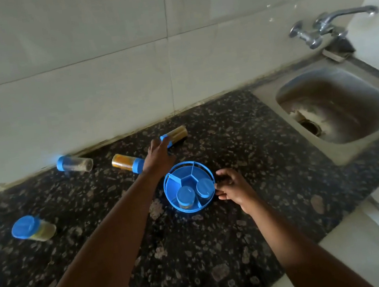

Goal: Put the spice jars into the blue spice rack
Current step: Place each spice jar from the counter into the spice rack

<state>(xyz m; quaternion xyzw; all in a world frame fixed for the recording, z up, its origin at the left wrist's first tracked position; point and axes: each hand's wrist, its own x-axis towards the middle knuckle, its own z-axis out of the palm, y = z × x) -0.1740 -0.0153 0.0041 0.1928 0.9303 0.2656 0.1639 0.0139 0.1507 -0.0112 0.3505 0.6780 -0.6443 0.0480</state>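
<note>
The round blue spice rack (pixel 182 168) stands on the dark granite counter with two blue-capped jars (pixel 185 196) (pixel 204 187) upright in its near compartments. My right hand (pixel 232 187) pinches the rack's right rim. My left hand (pixel 158 156) stretches beyond the rack, fingers spread, its fingertips at the blue cap of a jar of brownish spice (pixel 177 133) lying on its side. Another lying jar with orange spice (pixel 126 163) rests just left of that hand. A jar near the wall (pixel 74 164) lies flat. A fourth loose jar (pixel 33 229) sits at the far left.
A steel sink (pixel 339 107) with a chrome tap (pixel 328 26) is set into the counter at the right. A white tiled wall (pixel 102 82) runs behind the jars. The counter's front edge drops off at the lower right (pixel 330 233).
</note>
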